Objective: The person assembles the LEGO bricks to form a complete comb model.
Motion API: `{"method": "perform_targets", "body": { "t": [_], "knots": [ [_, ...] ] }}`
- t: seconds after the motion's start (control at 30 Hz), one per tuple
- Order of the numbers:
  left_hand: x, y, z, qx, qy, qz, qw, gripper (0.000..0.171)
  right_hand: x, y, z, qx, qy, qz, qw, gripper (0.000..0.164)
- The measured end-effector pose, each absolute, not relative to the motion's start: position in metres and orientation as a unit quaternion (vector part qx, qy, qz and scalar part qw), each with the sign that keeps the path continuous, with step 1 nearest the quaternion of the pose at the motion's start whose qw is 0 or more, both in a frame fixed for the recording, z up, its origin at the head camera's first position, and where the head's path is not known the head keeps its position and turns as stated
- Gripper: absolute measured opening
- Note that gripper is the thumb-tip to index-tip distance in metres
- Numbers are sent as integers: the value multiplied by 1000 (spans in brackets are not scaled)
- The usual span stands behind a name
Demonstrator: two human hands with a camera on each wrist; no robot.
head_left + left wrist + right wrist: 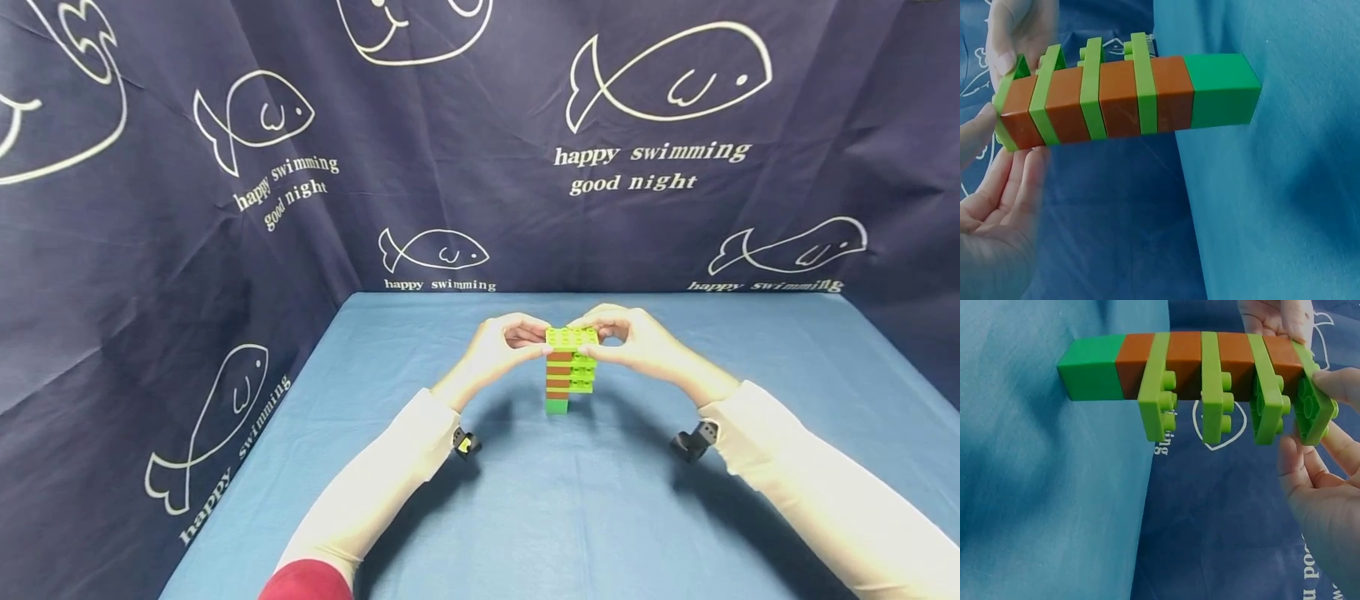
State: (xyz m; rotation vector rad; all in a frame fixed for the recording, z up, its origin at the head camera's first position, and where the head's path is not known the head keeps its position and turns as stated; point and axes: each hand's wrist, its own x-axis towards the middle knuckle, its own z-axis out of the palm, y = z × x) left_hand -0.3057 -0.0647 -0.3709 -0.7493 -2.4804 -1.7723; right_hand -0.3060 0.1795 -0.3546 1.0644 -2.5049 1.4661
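Note:
An upright tower of toy building bricks stands on the blue cloth, with a green block [557, 407] at its foot. Above it, brown-orange bricks [1122, 94] alternate with lime plates [1210, 387] that jut out to the right. The topmost lime plate [572, 337] shows its studs in the head view. My left hand [510, 342] pinches that plate at its left end, thumb on the near side. From the right, my right hand [630, 337] grips the plate's overhanging end between thumb and fingers. Some fingertips are hidden behind the plate.
A blue cloth [570, 517] covers the table. Dark blue curtains [510, 183] with white fish drawings and lettering hang behind it and along the left side. Black wrist cameras [693, 442] sit below both forearms.

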Motion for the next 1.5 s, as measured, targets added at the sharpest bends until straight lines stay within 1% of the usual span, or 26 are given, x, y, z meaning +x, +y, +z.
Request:
{"method": "perform_targets", "body": {
  "t": [0.27, 0.53, 0.73, 0.93, 1.3, 1.5],
  "knots": [
    [-302, -66, -376, -232, -794, -562, 7, 32, -300, 177, -364, 308, -805, 507, 13, 34],
    [-301, -67, -378, -235, -769, -595, 11, 33, -298, 177, -366, 291, -791, 538, 32, 36],
    [-300, -67, -378, -230, -773, -591, 5, 32, -298, 179, -368, 290, -784, 549, 37, 33],
    [-299, -66, -380, -223, -784, -580, 12, 32, -296, 177, -369, 290, -779, 555, 44, 33],
    [-298, -66, -387, -219, -770, -599, -7, 35, -294, 179, -377, 282, -777, 559, 68, 38],
    [-298, -65, -391, -215, -771, -599, -4, 35, -291, 182, -381, 275, -776, 564, 68, 39]
  ]
}}
